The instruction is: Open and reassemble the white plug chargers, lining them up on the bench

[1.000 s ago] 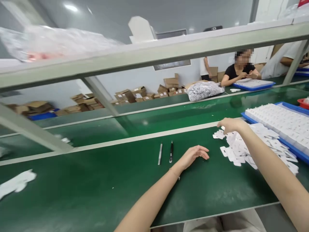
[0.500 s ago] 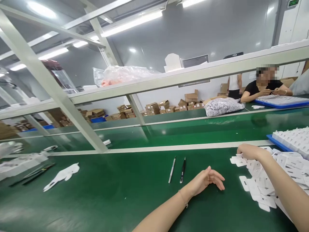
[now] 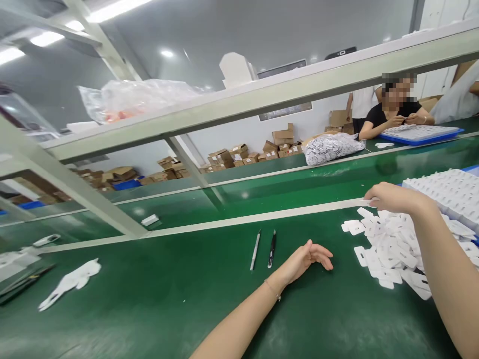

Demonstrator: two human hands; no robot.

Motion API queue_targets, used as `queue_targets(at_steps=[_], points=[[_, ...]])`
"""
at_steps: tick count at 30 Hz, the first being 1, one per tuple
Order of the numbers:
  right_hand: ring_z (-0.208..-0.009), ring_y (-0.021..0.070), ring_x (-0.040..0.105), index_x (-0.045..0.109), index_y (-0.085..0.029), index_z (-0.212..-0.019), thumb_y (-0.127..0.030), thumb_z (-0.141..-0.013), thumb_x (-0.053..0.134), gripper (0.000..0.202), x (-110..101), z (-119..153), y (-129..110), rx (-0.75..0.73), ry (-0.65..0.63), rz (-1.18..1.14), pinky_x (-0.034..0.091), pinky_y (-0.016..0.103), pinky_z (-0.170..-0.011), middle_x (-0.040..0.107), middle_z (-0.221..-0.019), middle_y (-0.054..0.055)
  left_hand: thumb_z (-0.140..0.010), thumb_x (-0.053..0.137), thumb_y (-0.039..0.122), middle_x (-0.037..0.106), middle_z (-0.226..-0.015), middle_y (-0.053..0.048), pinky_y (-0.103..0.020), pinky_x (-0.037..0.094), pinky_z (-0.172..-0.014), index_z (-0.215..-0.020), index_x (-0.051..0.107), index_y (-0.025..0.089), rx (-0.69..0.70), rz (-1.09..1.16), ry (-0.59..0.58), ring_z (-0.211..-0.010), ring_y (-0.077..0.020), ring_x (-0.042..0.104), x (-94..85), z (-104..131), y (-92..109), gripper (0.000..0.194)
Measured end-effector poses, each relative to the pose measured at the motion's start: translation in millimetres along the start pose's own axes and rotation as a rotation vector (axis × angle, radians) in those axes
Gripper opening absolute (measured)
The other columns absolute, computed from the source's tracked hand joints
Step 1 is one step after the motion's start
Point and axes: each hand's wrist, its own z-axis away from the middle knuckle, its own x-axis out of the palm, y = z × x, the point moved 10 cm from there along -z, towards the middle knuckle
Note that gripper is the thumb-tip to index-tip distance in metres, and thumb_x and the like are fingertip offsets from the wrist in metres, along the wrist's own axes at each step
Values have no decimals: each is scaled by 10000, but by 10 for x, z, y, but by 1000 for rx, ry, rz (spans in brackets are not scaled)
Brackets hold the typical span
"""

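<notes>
White tags heaped, right hand now off the stray ones, maybe between grabs, can't tell if gripping; left hand loosely open.

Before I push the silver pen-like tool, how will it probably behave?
The silver tool looks thin and straight, so it is probably stiff and light. Its narrow, seemingly round body may roll on the smooth, shiny green table.

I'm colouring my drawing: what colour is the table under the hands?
The table is dark green, clearest in the head view.
</notes>
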Motion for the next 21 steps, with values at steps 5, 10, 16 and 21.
queue_targets(at_steps=[5,10,16,21], points=[[-877,248,675,660,-181,-1142,-252,-880,458,338,-201,266,6,104,-47,-56,484,277,-553,649,-1179,123,-922,345,636,713,-850,-118,-348,434,-860,-994,706,120,-21,-8,-8,-837,-222,638,-27,-8,-36,634],[-835,225,691,653,-153,-1070,-282,-882,469,294,-319,401,-41,123,-47,-91,472,252,-550,657,-1143,120,-951,290,602,706,-881,-131,-371,428,-886,-1030,689,106,-32,-31,-4,-871,-241,637,-86,3,-73,642],[-751,170,696,622,-130,-1162,-283,-911,459,336,-338,390,-69,158,-35,-94,488,257,-595,591,-1266,117,-965,260,580,704,-912,-121,-373,415,-914,-1053,682,122,-50,-68,-10,-907,-242,631,-103,8,-84,629],[-826,208,686,613,-148,-1248,-250,-905,467,387,-370,386,-87,139,-4,-31,505,275,-607,620,-1243,104,-952,285,602,706,-902,-110,-366,416,-912,-1036,689,132,-64,-84,0,-906,-238,629,-91,9,-60,626]])
